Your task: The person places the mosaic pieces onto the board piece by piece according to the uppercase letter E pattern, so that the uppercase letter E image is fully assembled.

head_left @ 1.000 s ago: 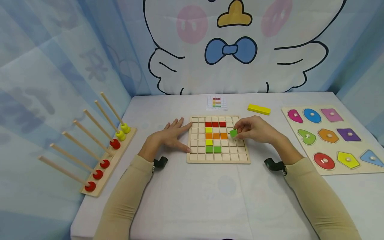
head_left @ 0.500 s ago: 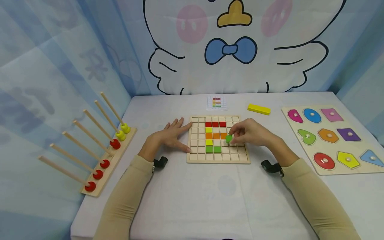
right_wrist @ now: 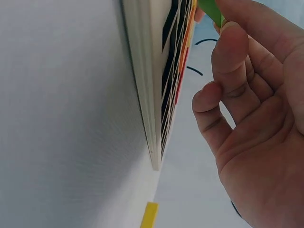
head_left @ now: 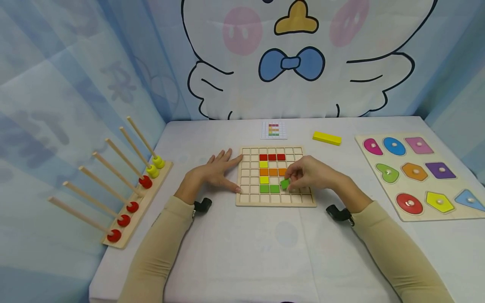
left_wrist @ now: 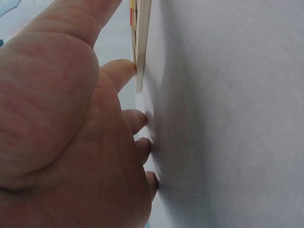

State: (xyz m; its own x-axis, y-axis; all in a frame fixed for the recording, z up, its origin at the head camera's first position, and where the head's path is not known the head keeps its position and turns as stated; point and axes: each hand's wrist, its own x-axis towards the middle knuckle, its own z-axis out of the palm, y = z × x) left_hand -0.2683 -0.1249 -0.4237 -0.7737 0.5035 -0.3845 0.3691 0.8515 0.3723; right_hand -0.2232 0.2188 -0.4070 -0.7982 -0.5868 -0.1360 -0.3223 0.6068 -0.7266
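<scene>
A wooden grid board [head_left: 250, 200] lies mid-table, with red, yellow, orange and green squares set in its cells. My right hand [head_left: 314, 173] pinches a small green square tile [head_left: 285, 184] between thumb and fingers, over the cell just right of the green pair. In the right wrist view the tile [right_wrist: 211, 10] looks tilted and raised off the board. My left hand [head_left: 216, 170] is spread beside the board, its thumb and index fingertip touching the left edge. The other left fingertips [left_wrist: 137, 119] rest on the tablecloth.
Behind the board lie a pattern card [head_left: 274, 130] and a yellow bar [head_left: 327, 138]. At left stands a wooden peg rack [head_left: 136, 202] with red and yellow beads. A knobbed shape puzzle [head_left: 382, 193] lies at right.
My right hand has carried the green tile left and toward me, from beside the orange row to the green row. The left hand has stayed still.
</scene>
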